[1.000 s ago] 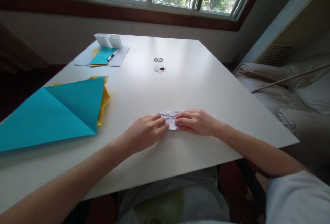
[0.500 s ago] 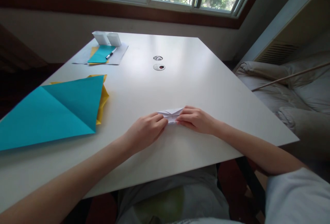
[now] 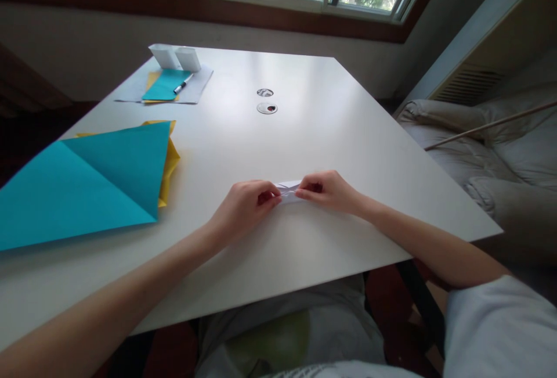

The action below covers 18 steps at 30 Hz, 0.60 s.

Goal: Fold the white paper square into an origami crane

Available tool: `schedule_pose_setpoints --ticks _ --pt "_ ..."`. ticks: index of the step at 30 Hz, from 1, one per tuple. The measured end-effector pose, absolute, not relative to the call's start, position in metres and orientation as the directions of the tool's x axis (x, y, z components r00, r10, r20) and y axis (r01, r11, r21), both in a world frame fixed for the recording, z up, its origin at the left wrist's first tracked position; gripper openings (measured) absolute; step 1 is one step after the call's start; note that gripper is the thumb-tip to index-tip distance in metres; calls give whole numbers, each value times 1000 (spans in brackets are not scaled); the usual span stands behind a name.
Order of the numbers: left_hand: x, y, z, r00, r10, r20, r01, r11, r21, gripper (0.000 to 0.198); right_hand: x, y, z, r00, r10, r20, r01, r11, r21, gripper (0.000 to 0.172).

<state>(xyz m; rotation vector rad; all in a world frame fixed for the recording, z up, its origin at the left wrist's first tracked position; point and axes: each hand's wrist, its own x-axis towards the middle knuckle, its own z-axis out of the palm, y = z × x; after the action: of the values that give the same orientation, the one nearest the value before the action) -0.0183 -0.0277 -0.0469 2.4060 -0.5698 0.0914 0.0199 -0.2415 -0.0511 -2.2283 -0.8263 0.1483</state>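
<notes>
A small folded white paper [image 3: 289, 193] lies near the front of the white table [image 3: 278, 146], between my two hands. My left hand [image 3: 251, 204] pinches its left end, thumb and fingertips together. At the right end, my right hand [image 3: 325, 192] grips the paper in a pinch, its index finger curled. Fingers hide both ends of the paper; creases show in its middle.
Large blue paper [image 3: 108, 186] lies over crumpled yellow paper [image 3: 167, 172] at the left. Farther back are small blue paper [image 3: 165, 85], a pen [image 3: 183, 83] and white folded boxes [image 3: 188, 58]. Two round stickers [image 3: 267, 108] sit mid-table. A sofa [image 3: 500, 157] stands right.
The fingers of both hands have curled into pinches at the paper's ends, where they lay flatter before. The whole view has shifted slightly.
</notes>
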Motion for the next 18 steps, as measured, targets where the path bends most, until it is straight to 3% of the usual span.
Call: schedule_pose_setpoints --ticks 9,18 --pt "-17 -29 -50 890 -414 188 -435 -651 622 14 20 -239 -50 814 577 64 422 -512 -748 15" --pt "-19 -29 -49 854 -479 202 -514 -719 468 19 18 -237 -48 801 590 98 508 -583 -634 9"
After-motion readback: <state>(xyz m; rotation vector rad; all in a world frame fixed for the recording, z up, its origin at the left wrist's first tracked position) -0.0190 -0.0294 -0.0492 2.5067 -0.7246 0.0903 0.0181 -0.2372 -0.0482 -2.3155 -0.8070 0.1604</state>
